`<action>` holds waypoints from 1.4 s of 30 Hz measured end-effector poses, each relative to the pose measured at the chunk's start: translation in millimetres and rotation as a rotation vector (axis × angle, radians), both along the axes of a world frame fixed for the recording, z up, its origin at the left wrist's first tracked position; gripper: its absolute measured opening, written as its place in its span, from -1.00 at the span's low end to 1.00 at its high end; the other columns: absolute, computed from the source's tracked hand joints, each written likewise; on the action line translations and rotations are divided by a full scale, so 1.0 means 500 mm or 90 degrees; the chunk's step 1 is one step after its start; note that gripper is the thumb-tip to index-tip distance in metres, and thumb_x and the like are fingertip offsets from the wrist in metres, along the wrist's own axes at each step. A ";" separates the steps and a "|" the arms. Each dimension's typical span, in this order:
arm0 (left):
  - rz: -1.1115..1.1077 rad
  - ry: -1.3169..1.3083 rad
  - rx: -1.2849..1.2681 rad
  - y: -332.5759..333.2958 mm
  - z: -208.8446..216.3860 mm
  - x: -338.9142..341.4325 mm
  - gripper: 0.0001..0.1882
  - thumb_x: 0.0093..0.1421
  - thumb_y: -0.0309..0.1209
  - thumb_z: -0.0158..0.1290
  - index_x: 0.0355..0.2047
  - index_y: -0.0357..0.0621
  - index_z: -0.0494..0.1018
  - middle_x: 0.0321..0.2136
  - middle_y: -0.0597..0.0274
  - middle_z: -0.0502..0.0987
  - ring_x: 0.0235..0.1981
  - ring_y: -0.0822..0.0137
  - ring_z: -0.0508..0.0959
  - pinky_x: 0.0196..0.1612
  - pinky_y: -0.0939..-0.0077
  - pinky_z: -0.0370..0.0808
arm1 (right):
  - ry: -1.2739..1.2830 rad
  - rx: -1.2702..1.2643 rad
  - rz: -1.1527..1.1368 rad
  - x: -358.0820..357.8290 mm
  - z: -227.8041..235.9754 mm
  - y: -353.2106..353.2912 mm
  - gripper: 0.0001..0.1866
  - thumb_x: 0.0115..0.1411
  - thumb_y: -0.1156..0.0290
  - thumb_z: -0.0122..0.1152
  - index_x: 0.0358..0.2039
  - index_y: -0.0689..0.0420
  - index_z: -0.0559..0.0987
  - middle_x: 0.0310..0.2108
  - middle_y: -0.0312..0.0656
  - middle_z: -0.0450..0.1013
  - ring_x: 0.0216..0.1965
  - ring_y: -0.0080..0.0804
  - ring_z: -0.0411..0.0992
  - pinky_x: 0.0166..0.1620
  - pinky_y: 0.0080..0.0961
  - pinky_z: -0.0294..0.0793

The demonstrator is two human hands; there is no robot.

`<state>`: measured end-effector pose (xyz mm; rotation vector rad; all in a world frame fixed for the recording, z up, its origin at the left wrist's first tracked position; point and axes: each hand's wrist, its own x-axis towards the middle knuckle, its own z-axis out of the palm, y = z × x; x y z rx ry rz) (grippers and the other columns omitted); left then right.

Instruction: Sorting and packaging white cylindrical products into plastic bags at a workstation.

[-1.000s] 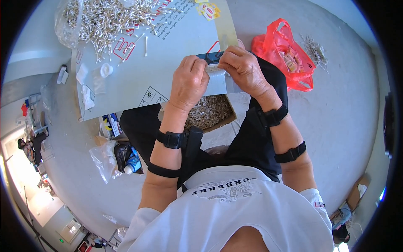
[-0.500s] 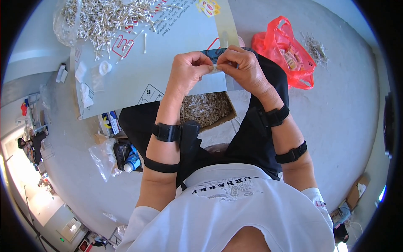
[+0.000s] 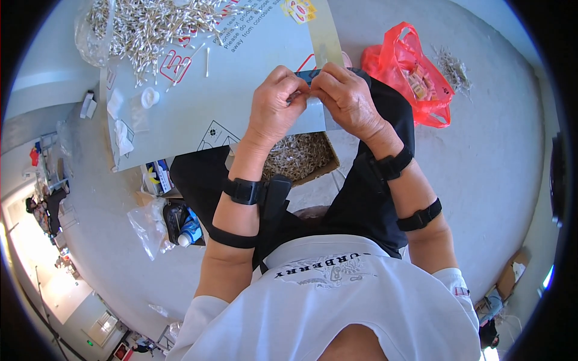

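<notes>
Both my hands meet fingertip to fingertip over the near edge of a pale board [image 3: 205, 111]. My left hand [image 3: 274, 105] is closed, its fingers curled and pressed together. My right hand [image 3: 350, 101] is pinched against it; what lies between the fingertips is hidden. Beneath my hands, between my legs, sits an open cardboard box [image 3: 335, 159] full of cotton swabs [image 3: 301, 157]. At the far left of the board spreads a big heap of cotton swabs [image 3: 147, 27], partly in a clear plastic bag [image 3: 93, 39]. One loose cotton swab [image 3: 208, 62] lies apart from it.
On the board's left side are a small round white container [image 3: 150, 97] and a crumpled white tissue [image 3: 123, 138]. Yellow printed packets [image 3: 299, 10] lie at the far edge. A red plastic bag [image 3: 385, 57] holding small packs [image 3: 419, 84] stands on the floor at right, beside scattered swabs [image 3: 451, 69].
My left hand has turned and its fingers have curled in closer to the right hand. A small whitish thing seen between the fingertips before is now hidden.
</notes>
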<state>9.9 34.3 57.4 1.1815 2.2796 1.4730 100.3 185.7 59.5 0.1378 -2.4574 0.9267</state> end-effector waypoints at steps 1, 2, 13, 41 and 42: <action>0.000 0.001 0.000 0.003 0.001 0.001 -0.89 -0.07 -0.65 0.17 -0.49 -0.27 0.48 -0.48 0.19 0.45 -0.50 0.24 0.54 -0.43 0.42 0.50 | -0.006 -0.005 -0.001 -0.001 -0.001 -0.001 -0.83 -0.01 0.57 0.24 -0.45 0.16 0.40 -0.45 -0.12 0.32 -0.37 -0.08 0.41 -0.33 -0.26 0.43; 0.005 0.082 -0.019 0.006 0.002 0.001 -0.88 -0.09 -0.66 0.15 -0.51 -0.27 0.43 -0.49 0.15 0.43 -0.50 0.17 0.52 -0.44 0.36 0.49 | -0.005 -0.005 0.000 -0.002 -0.002 -0.002 -0.83 -0.01 0.57 0.24 -0.45 0.16 0.40 -0.45 -0.12 0.32 -0.37 -0.08 0.41 -0.33 -0.26 0.43; 0.087 0.083 -0.080 -0.048 0.048 -0.026 -0.80 -0.11 -0.63 0.17 -0.44 -0.23 0.41 -0.49 0.12 0.41 -0.47 0.08 0.51 -0.41 0.30 0.48 | -0.042 -0.039 -0.030 0.008 -0.006 0.010 -0.86 0.04 0.57 0.20 -0.43 0.18 0.40 -0.43 -0.11 0.35 -0.34 -0.04 0.42 -0.30 -0.25 0.43; -0.020 0.102 -0.040 -0.003 0.007 -0.003 -0.85 0.01 -0.63 0.14 -0.49 -0.23 0.36 -0.52 0.16 0.39 -0.50 0.15 0.47 -0.44 0.36 0.41 | -0.177 -0.460 -0.029 0.038 -0.010 0.022 -0.74 -0.01 0.58 0.37 -0.24 0.18 0.64 -0.44 -0.37 0.37 -0.45 -0.65 0.27 -0.37 -0.69 0.29; -0.015 0.067 -0.047 -0.003 0.009 -0.002 -0.85 0.00 -0.61 0.16 -0.49 -0.22 0.38 -0.50 0.18 0.41 -0.46 0.16 0.50 -0.43 0.34 0.42 | -0.139 -0.475 -0.037 0.030 -0.023 0.011 -0.79 0.01 0.58 0.36 -0.28 0.19 0.64 -0.46 -0.37 0.40 -0.46 -0.65 0.29 -0.37 -0.68 0.30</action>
